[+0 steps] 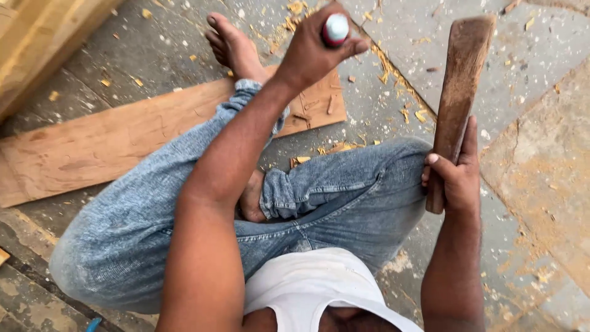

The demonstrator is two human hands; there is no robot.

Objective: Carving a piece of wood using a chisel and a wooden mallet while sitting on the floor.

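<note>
Chiseling a board on the floor, partway through.
Left hand (316, 52) fingers wrap chisel (335, 29) on board (110, 144); right hand (453, 178) grips mallet (460, 92) raised; chips (344, 147) scattered, cut unfinished.

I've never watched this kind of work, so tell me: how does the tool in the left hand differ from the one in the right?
The left hand wraps a small tool handle with a red and white end; only that end shows. The right hand grips a long, flat, brown wooden mallet, mostly visible and raised upright. Both are clasped in closed fists above the chip-strewn floor.
</note>
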